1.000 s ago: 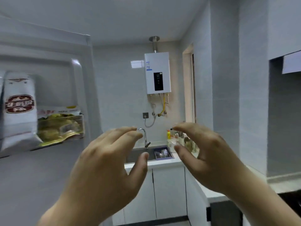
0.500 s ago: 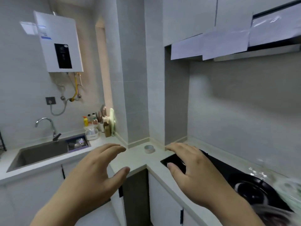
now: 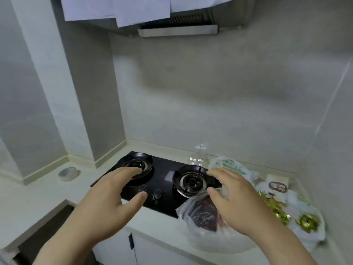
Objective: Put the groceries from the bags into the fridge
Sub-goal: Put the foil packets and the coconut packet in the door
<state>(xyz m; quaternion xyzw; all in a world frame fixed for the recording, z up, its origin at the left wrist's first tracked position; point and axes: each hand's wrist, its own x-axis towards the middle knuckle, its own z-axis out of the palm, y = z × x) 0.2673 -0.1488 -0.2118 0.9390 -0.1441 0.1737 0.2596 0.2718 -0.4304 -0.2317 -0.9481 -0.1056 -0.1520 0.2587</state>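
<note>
On the counter right of the hob (image 3: 164,180), head view: bags stand unpacked, namely a clear meat bag (image 3: 202,213) holding a dark red slab, a white bag (image 3: 231,167) with green print behind it, and a bag of gold-wrapped items (image 3: 305,222) at far right. No fridge is in view, so most of the task is judged to remain. The slab's long axis runs from the counter's front edge toward the right burner; the bag's mouth cannot be made out. Both hands are empty, fingers spread and slightly bent: left hand (image 3: 107,199) above the hob knobs, right hand (image 3: 240,203) just over the meat bag.
</note>
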